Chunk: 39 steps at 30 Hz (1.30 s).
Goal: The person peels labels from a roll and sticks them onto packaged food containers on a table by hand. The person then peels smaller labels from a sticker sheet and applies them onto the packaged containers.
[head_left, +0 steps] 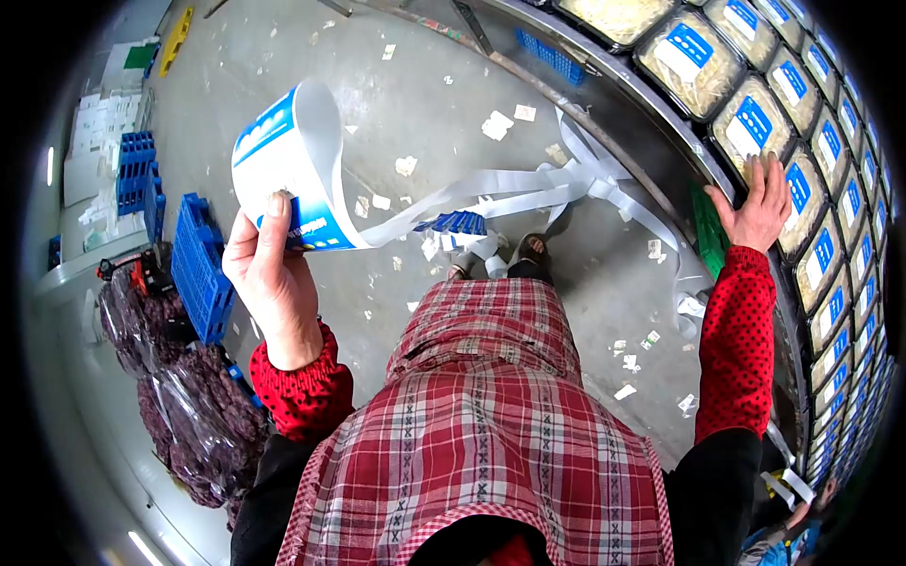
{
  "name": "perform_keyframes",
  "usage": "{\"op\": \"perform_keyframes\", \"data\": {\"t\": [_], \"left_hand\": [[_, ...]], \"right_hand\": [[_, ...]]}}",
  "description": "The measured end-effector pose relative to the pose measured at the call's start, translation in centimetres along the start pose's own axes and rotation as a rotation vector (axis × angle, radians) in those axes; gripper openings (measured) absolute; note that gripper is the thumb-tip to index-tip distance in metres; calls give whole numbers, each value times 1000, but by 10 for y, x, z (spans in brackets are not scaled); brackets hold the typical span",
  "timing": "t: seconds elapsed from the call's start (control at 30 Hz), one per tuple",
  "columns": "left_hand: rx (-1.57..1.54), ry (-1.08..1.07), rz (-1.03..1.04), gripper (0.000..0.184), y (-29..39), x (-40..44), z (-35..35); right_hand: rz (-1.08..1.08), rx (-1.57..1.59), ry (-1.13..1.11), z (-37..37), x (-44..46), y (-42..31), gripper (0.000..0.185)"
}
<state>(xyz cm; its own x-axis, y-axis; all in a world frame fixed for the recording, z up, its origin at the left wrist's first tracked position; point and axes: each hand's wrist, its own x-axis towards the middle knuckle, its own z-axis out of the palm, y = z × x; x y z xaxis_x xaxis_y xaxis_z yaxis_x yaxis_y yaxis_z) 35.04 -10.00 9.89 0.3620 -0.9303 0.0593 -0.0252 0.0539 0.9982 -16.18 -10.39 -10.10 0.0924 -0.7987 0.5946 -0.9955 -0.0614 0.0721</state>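
Note:
At the left, my left hand (274, 269) pinches a curled strip of blue-and-white labels (326, 179) between thumb and fingers. White backing tape (519, 198) trails from the strip toward the right, above the floor. My right hand (758, 209) rests with fingers spread on the clear-lidded packs at the right, its fingertips near the lower edge of a labelled pack (752, 123). No object shows in its grip. Blue-and-white labels sit on the lids of the packs around it.
Rows of packs fill the metal-edged table (694, 141) along the right. Paper scraps (497, 125) litter the grey floor. Blue pallets (200, 269) and dark wrapped sacks (203, 415) stand at the left. Part of another person (800, 514) shows at the bottom right.

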Motion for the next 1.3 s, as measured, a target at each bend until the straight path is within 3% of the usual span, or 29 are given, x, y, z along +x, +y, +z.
{"op": "perform_keyframes", "data": {"t": [0.37,0.5,0.63,0.67,0.7,0.77,0.83,1.0,1.07,1.1,1.17,1.23,1.3], "left_hand": [[93,-90,25,22,4,4,11],[158,-280,-35,21,-6,13,6],[232,-378,-81,19,-12,12,7],[275,-386,-115,18,-15,13,1],[316,-399,-145,18,-15,13,-3],[403,-339,-157,18,-14,9,-3],[369,-321,-195,20,-22,12,-7],[257,-356,-244,14,-61,60,-26],[223,-402,-252,13,-66,84,-26],[191,-431,-239,13,-65,99,-24],[168,-467,-211,12,-60,119,-25],[114,-472,-178,12,-54,137,-28],[97,-509,-150,12,-59,161,-33]], "right_hand": [[8,32,27,-4,-1,2,81],[55,55,35,-17,1,-5,83],[226,218,95,-67,-38,-65,76],[297,258,48,-75,-63,-83,75],[370,343,-38,-77,-93,-102,85],[613,482,-281,-87,-140,-156,78],[757,732,-366,-86,-180,-215,66],[653,950,-336,-101,-69,-263,56],[682,885,-142,-127,25,-235,53],[558,791,35,-154,77,-217,52],[312,742,493,-217,159,-203,26],[60,571,838,-293,226,-209,19],[-210,495,922,-335,256,-228,20]]}}
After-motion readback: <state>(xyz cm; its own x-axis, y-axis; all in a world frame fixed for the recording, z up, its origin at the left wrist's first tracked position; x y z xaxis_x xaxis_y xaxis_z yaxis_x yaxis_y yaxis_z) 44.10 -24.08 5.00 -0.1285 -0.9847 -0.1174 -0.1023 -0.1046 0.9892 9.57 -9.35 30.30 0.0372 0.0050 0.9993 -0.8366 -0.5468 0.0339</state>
